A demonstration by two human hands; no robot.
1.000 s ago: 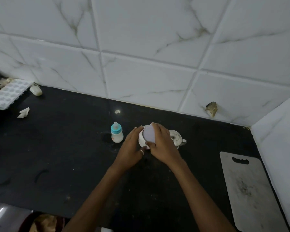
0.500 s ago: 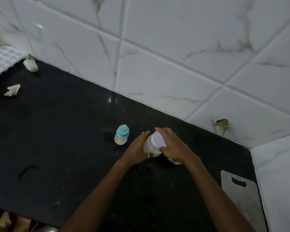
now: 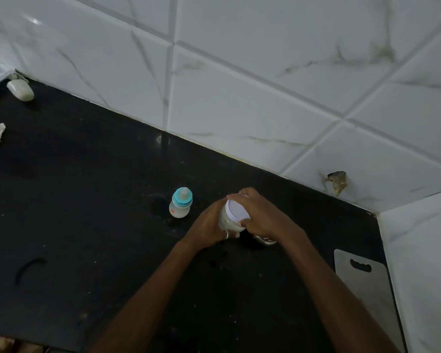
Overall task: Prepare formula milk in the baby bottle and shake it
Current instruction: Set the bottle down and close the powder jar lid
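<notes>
Formula jar [image 3: 229, 220]: tilted now, upright a second ago, near the countertop's [image 3: 87, 200] back edge. Left hand [image 3: 209, 228] wraps its body; right hand [image 3: 262, 215] curls round the white lid [image 3: 237, 211], likely unscrewing. Baby bottle [image 3: 180, 203]: still capped, upright, just left.

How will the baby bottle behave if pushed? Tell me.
The baby bottle stands upright and short, so it probably slides rather than tips. It looks like light plastic, likely easy to knock. On its side, its round body would probably roll.
</notes>
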